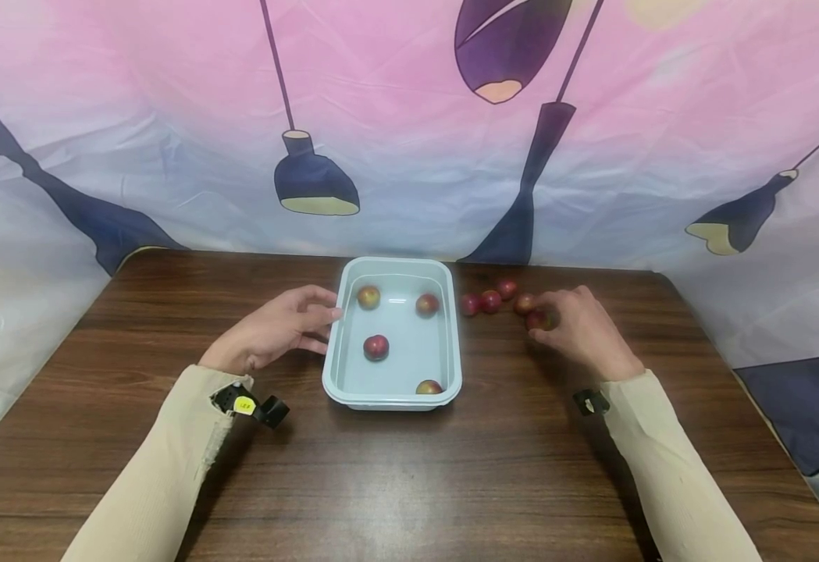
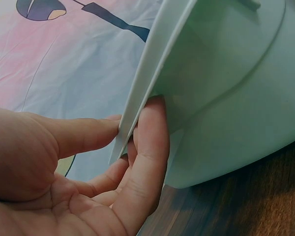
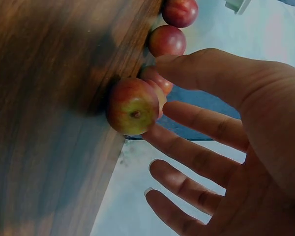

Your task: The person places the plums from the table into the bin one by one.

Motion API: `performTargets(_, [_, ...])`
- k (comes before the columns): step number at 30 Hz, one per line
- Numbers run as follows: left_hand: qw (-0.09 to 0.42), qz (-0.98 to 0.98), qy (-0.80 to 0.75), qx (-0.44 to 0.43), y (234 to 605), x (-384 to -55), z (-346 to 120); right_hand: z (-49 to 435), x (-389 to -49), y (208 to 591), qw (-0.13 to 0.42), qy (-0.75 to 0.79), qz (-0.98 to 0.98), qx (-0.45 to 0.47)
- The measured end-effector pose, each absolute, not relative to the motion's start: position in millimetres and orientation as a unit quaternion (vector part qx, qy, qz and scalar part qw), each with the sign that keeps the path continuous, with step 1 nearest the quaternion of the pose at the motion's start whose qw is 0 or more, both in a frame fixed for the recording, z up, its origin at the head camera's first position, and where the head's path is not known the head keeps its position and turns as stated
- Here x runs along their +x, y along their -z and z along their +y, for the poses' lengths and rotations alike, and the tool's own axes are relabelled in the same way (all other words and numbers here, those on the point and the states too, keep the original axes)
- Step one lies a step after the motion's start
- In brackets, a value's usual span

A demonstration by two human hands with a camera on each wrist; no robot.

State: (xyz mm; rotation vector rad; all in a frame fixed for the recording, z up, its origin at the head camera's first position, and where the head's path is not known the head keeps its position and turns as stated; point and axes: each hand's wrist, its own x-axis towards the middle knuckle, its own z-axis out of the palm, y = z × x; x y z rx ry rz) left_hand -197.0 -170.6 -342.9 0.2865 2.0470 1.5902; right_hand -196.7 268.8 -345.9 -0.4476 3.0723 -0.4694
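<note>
A pale blue plastic tray [image 1: 332, 367] stands on the table with several red and yellow plums [image 1: 376, 347] spread apart inside it. My left hand [image 1: 279, 324] pinches the tray's left rim; in the left wrist view the thumb lies on the rim [image 2: 157, 59] and a finger is beneath it. To the right of the tray, my right hand [image 1: 581, 332] reaches over a plum [image 1: 539, 319]. The right wrist view shows its fingers [image 3: 191, 152] spread and fairly straight around the near plum [image 3: 132, 105], without a grip on it; whether a fingertip touches it I cannot tell.
More plums [image 1: 491, 301] lie in a loose row between the tray and my right hand. Brown wood grain covers the table [image 1: 395, 484]. Behind its far edge hangs a printed cloth [image 1: 409, 195] with lamp shapes.
</note>
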Motion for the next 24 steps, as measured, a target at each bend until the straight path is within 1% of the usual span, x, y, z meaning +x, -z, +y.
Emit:
performTargets(4, [0.265,0.757,-0.589,0.105,343,-197,-170,270,-198,348,0.000,0.148,0.979,-0.141])
performTargets(18, [0.263,0.755,-0.593,0.100,344,-197,-170,272,-202,357,-0.029,0.130,0.977,-0.166])
performTargets(24, [0.263,0.755,-0.592,0.102,344,-197,-171,274,-202,357,-0.019,0.134,0.977,-0.164])
